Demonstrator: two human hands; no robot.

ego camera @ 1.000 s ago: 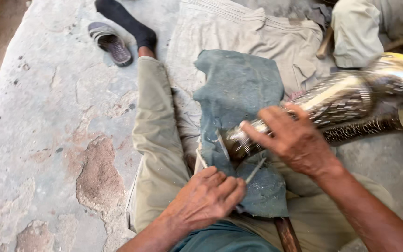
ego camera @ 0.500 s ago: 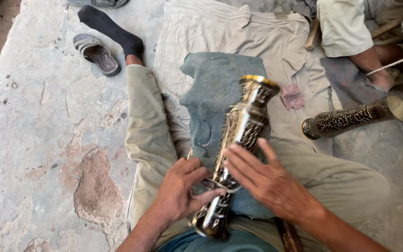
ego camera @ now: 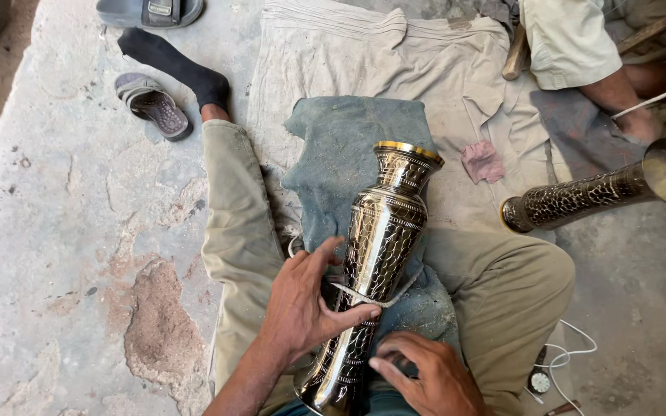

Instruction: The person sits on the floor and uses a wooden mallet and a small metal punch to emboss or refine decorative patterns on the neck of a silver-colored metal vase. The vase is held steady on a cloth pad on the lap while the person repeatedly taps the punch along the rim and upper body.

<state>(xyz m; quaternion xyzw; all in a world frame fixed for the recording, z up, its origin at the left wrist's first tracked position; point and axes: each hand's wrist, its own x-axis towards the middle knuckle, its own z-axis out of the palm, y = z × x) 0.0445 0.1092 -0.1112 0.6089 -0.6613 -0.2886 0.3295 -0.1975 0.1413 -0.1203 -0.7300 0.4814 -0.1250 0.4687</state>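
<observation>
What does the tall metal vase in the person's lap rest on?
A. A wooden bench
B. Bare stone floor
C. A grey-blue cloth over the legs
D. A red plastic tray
C: the metal vase lies on a grey-blue cloth spread over the person's legs, with the left hand and right hand near its lower end.

The ground is a grey stone floor (ego camera: 63, 231) with cracks and a rough brown patch (ego camera: 156, 331) where the top has worn away. A big pale wrinkled cloth (ego camera: 348, 54) is spread over it. A small pink rag (ego camera: 482, 160) lies on the cloth. A grey sandal (ego camera: 150, 104) lies upside down on the stone, and another grey sandal (ego camera: 148, 11) sits at the top edge. Thin white cords (ego camera: 572, 350) curl on the stone at the right. Bright daylight falls everywhere.
</observation>
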